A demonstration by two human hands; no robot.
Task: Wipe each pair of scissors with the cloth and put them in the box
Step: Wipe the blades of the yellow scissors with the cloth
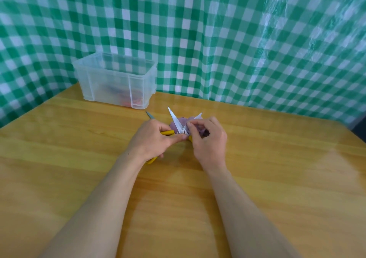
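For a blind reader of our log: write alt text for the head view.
A left hand grips open yellow-handled scissors while the right hand pinches a purple cloth against one blade, over a wooden table. A clear plastic box stands at the back left, before a green checked backdrop.

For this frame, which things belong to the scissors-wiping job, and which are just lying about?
Job:
yellow-handled scissors, blades spread, gripped by the left hand
purple cloth, pinched by the right hand
clear box, blurred red and dark items inside
blade tip of another pair, beside the left hand

Just there:
wooden table
green checked sheet behind
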